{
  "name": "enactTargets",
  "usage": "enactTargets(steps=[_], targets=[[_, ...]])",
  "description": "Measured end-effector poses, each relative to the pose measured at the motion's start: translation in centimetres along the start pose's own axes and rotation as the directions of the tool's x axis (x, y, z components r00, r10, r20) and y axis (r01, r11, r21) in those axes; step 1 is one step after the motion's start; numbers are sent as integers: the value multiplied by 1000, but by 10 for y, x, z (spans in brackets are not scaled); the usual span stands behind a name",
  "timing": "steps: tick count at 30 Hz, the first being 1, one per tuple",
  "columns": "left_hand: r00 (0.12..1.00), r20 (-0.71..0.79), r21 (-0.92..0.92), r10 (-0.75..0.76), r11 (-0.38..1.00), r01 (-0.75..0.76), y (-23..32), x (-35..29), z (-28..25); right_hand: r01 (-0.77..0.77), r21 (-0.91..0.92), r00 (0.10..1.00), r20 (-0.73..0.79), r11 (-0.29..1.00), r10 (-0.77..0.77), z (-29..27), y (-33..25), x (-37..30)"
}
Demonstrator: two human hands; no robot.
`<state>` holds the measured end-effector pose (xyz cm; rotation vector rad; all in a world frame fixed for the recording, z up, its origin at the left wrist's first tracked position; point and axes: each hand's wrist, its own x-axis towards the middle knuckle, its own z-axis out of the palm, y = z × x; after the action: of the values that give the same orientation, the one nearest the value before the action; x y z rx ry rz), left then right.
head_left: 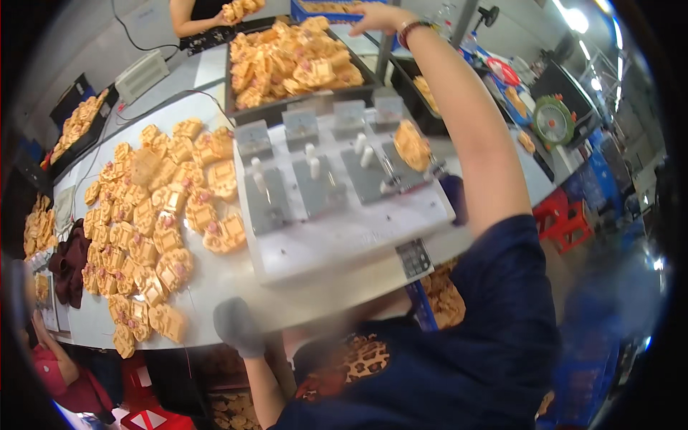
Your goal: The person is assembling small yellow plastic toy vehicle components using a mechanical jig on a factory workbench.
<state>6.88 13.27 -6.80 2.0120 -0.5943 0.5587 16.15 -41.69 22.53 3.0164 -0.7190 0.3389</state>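
Note:
My left hand [239, 327], in a grey glove, hangs at the near table edge below the white fixture, blurred, its fingers hard to make out. My right arm stretches far forward over the fixture. Beyond the black bin, my bare right hand [382, 18] has its fingers extended near a blue tray [312, 14]; nothing shows in them. The white fixture [337, 247] carries several grey stations with small upright plates and white pegs. One orange moulded plastic part [413, 145] rests on its rightmost station.
Many orange parts [145, 215] cover the table left of the fixture. A black bin [301, 97] heaped with more stands behind it. Across the table, a person [188, 23] holds a part. At right are a green fan [553, 120] and red stools [562, 218].

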Motion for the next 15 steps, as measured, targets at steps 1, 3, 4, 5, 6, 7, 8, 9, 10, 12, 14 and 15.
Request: enactTargets(steps=[1, 3, 4, 5, 6, 7, 8, 9, 10, 12, 14, 15], targets=[[1000, 21, 8, 16, 1000, -16, 2, 2, 2, 62, 16, 998, -23, 998, -62, 0, 14, 6], [999, 38, 33, 15, 999, -16, 0, -1, 0, 158, 55, 987, 11, 986, -159, 13, 11, 22], [997, 65, 17, -33, 999, 32, 1, -1, 0, 177, 71, 982, 53, 982, -181, 13, 2, 23], [992, 94, 3, -81, 997, 81, 1, 1, -1, 215, 54, 977, -9, 975, -215, 34, 8, 45], [992, 84, 6, -89, 996, 89, 0, 2, -1, 227, 53, 974, -8, 972, -227, 40, 2, 57], [989, 101, 54, -106, 993, 101, 2, 3, -3, 212, 99, 977, -31, 972, -210, 47, -8, 67], [985, 117, 102, -125, 988, 113, 3, 4, -3, 197, 148, 980, -51, 969, -191, 53, -20, 79], [978, 135, 131, -159, 981, 142, 6, 8, -3, 217, 208, 976, -67, 954, -208, 58, -24, 98], [977, 131, 137, -169, 979, 151, 8, 12, -3, 225, 210, 974, -62, 951, -217, 66, -30, 116], [974, 135, 210, -180, 966, 149, 9, 17, 2, 254, 294, 964, -155, 922, -216, 84, -44, 147], [956, 161, 219, -243, 954, 206, 4, 18, 4, 237, 393, 970, -142, 888, -196, 100, -60, 175], [950, 186, 254, -251, 946, 200, 5, 21, 5, 190, 452, 981, -132, 871, -146, 101, -69, 184]])
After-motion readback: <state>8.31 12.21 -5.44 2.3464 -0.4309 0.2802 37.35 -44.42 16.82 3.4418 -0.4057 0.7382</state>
